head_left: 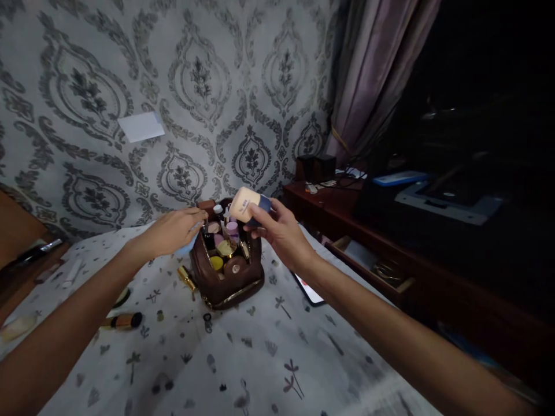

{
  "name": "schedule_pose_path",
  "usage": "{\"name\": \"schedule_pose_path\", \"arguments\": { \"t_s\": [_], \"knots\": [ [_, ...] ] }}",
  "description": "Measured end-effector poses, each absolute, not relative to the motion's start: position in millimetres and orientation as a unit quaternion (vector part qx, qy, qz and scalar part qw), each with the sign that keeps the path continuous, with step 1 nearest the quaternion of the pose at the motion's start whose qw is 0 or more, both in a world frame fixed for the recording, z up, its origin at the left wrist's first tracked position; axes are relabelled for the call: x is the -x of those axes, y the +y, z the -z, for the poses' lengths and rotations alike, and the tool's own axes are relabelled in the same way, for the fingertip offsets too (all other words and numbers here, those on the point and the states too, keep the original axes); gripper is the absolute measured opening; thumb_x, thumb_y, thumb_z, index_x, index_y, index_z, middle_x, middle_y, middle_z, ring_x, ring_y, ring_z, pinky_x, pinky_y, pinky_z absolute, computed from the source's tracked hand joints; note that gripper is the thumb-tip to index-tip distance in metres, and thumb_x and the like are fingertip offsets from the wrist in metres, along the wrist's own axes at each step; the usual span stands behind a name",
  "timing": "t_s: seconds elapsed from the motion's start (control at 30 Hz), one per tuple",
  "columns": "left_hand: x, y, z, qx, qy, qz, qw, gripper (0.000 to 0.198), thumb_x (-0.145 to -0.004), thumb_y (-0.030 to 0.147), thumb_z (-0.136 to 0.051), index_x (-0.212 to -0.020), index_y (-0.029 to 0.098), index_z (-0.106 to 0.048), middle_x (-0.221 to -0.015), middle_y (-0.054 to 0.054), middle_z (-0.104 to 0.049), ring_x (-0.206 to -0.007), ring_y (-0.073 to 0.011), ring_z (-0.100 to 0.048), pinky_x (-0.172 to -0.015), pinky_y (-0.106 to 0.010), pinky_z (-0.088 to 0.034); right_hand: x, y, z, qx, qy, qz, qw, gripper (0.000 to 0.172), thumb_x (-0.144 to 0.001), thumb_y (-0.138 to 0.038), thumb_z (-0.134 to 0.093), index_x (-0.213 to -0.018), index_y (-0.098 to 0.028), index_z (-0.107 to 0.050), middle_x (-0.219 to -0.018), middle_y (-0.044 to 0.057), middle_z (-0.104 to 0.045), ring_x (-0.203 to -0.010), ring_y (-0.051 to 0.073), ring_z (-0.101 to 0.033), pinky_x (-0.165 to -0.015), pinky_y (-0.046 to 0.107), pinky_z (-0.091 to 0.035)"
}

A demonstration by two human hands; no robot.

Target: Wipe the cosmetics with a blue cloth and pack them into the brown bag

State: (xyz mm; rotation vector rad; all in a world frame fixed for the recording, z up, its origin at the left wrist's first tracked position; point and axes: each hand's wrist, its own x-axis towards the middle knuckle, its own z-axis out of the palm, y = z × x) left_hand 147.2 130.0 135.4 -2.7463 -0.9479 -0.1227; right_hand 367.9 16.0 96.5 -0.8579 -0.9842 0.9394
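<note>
In my right hand [284, 234] is a small cream-coloured bottle [243, 203] with a dark blue end, tilted above the right side of a brown makeup bag [229, 289]. My left hand [180, 231] is at the bag's left rim, its fingers bent over the edge; part of the grip is hidden. The bag stands unzipped on the bed, packed with several cosmetics, among them a yellow-lidded jar [216, 263], a round gold-rimmed container [226, 248] and a purple-capped item [232, 229]. Beneath my left hand shows something light blue [186, 248].
A gold tube [186, 278] lies left of the bag, and a black-and-gold tube [124, 320] lies nearer me. On the patterned bedsheet [208, 370] a phone [309, 289] rests under my right forearm. An open drawer [368, 263] juts from the dark red desk [312, 202] at right.
</note>
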Motion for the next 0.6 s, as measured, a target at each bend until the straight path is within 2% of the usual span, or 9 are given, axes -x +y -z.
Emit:
{"name": "schedule_pose_path", "arguments": {
  "t_s": [0.1,0.2,0.27,0.4,0.6],
  "knots": [
    [-143,131,-134,0.937,-0.325,0.056,0.111,0.053,-0.101,0.039,-0.026,-0.135,0.019,-0.061,-0.143,-0.008,-0.061,-0.124,-0.0273,-0.062,-0.104,-0.04,-0.05,-375,46,-100,0.454,-0.554,-0.251,0.651,0.051,-0.076,-0.048,-0.076,-0.113,-0.018,-0.058,-0.105,0.006,-0.067,-0.085,0.018,-0.065,-0.068,0.029,-0.054],
    [-140,132,-129,0.938,-0.323,0.071,0.107,0.054,-0.102,0.039,-0.025,-0.134,0.019,-0.063,-0.144,-0.009,-0.061,-0.124,-0.0273,-0.062,-0.108,-0.043,-0.048,-376,76,-108,0.513,-0.664,-0.09,0.536,0.058,-0.078,-0.043,-0.077,-0.124,-0.016,-0.054,-0.116,0.009,-0.065,-0.104,0.024,-0.063,-0.084,0.034,-0.051],
    [-137,133,-126,0.936,-0.324,0.083,0.108,0.054,-0.102,0.041,-0.026,-0.134,0.018,-0.062,-0.143,-0.009,-0.061,-0.126,-0.0279,-0.06,-0.109,-0.045,-0.047,-372,92,-115,0.543,-0.714,-0.025,0.442,0.058,-0.081,-0.04,-0.076,-0.128,-0.015,-0.052,-0.122,0.011,-0.063,-0.111,0.026,-0.06,-0.091,0.036,-0.048],
    [-131,134,-122,0.934,-0.332,0.095,0.097,0.055,-0.102,0.043,-0.026,-0.135,0.017,-0.061,-0.144,-0.01,-0.061,-0.129,-0.0287,-0.059,-0.111,-0.045,-0.046,-358,112,-125,0.591,-0.753,0.011,0.288,0.059,-0.085,-0.034,-0.072,-0.135,-0.017,-0.046,-0.126,0.012,-0.062,-0.11,0.027,-0.062,-0.087,0.034,-0.046],
    [-128,132,-120,0.936,-0.325,0.115,0.074,0.053,-0.102,0.042,-0.026,-0.134,0.018,-0.061,-0.143,-0.009,-0.061,-0.135,-0.0272,-0.054,-0.113,-0.043,-0.044,-339,131,-130,0.595,-0.789,0.033,0.151,0.056,-0.08,-0.032,-0.078,-0.126,-0.017,-0.051,-0.123,0.012,-0.066,-0.109,0.029,-0.065,-0.081,0.032,-0.048]
  ]
}}
